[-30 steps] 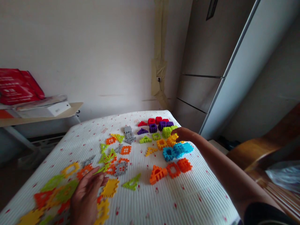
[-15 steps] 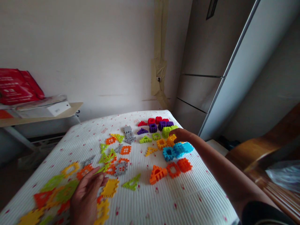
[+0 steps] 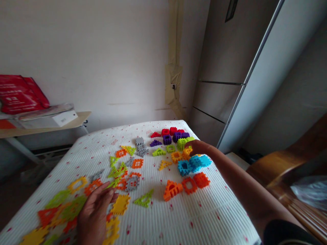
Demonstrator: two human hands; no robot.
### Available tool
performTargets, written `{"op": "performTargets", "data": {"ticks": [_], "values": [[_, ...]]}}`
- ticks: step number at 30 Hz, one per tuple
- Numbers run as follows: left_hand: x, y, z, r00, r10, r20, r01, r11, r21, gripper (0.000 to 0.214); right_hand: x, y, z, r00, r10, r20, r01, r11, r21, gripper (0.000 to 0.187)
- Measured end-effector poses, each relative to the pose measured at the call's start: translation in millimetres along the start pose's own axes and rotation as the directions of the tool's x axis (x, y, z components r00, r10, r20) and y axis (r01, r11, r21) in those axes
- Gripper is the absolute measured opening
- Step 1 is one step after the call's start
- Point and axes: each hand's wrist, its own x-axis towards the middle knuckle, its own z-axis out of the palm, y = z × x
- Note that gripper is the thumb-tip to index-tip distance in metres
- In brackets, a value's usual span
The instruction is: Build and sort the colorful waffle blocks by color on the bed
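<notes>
My right hand (image 3: 198, 147) reaches to the far right part of the bed, its fingers curled on a yellow-orange notched building tile (image 3: 187, 152). Another yellow-orange tile (image 3: 176, 156) lies just left of it, a green stack (image 3: 182, 143) behind, and blue tiles (image 3: 195, 163) in front. At the lower left, my left hand (image 3: 94, 212) is half curled with thumb and forefinger close together. Its fingertips are beside a yellow square tile (image 3: 120, 205); what they hold, if anything, is hidden. Mixed green, orange and yellow tiles (image 3: 74, 207) lie around that hand.
Sorted red (image 3: 165, 132), purple (image 3: 167, 139) and red-orange (image 3: 189, 185) tiles lie in rows at right. Grey tiles (image 3: 140, 146) are mid-bed. The bed has a white dotted cover (image 3: 204, 217). A side table (image 3: 81, 119) with a red bag (image 3: 20, 93) and a tall cabinet (image 3: 219, 68) flank it.
The view has shifted very slightly. Both hands and the tiles stay in place.
</notes>
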Motion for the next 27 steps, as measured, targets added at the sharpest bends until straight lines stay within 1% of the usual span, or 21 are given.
{"op": "performTargets", "data": {"ticks": [4,6,8,11,12,14,17,19,21,24,25,27], "values": [[3,-2,-0.3,1.000,0.030,0.005,-0.030,0.999,-0.019,0.054,-5,-2,-9,0.999,0.012,-0.041,-0.011,1.000,0.012,0.045],[5,-1,-2.7,0.998,0.062,-0.010,-0.063,0.997,-0.042,0.050,-10,-3,-14,0.998,-0.006,-0.069,0.008,1.000,0.023,0.040],[9,3,-8.0,0.993,0.108,-0.054,-0.111,0.992,-0.055,0.045,-13,-5,-18,0.991,-0.042,-0.130,0.048,0.998,0.046,0.034],[18,10,-20.0,0.969,0.185,-0.162,-0.188,0.982,-0.006,0.040,-14,-15,-23,0.960,-0.101,-0.261,0.133,0.985,0.111,0.031],[20,11,-24.2,0.959,0.206,-0.193,-0.207,0.978,0.016,0.038,-15,-22,-25,0.947,-0.129,-0.295,0.174,0.976,0.133,0.031],[24,13,-31.6,0.943,0.240,-0.231,-0.230,0.971,0.070,0.034,-16,-40,-30,0.928,-0.181,-0.325,0.245,0.955,0.168,0.031],[29,15,-40.0,0.933,0.281,-0.226,-0.253,0.957,0.145,0.028,-17,-74,-37,0.910,-0.244,-0.336,0.324,0.923,0.206,0.030],[34,16,-47.0,0.920,0.309,-0.240,-0.269,0.945,0.187,0.026,-15,-93,-37,0.900,-0.281,-0.333,0.364,0.905,0.221,0.028],[41,18,-58.1,0.896,0.337,-0.289,-0.276,0.933,0.230,0.027,-11,-104,-35,0.890,-0.316,-0.330,0.399,0.889,0.224,0.027],[53,21,-84.3,0.857,0.378,-0.350,-0.250,0.899,0.361,0.029,-6,-108,-29,0.878,-0.348,-0.329,0.429,0.878,0.215,0.028],[56,21,-94.9,0.854,0.390,-0.345,-0.223,0.873,0.434,0.029,-6,-107,-29,0.879,-0.347,-0.326,0.426,0.878,0.216,0.029],[62,19,-116.1,0.867,0.394,-0.307,-0.150,0.792,0.592,0.029,-11,-104,-30,0.894,-0.323,-0.309,0.401,0.885,0.235,0.032]]}}
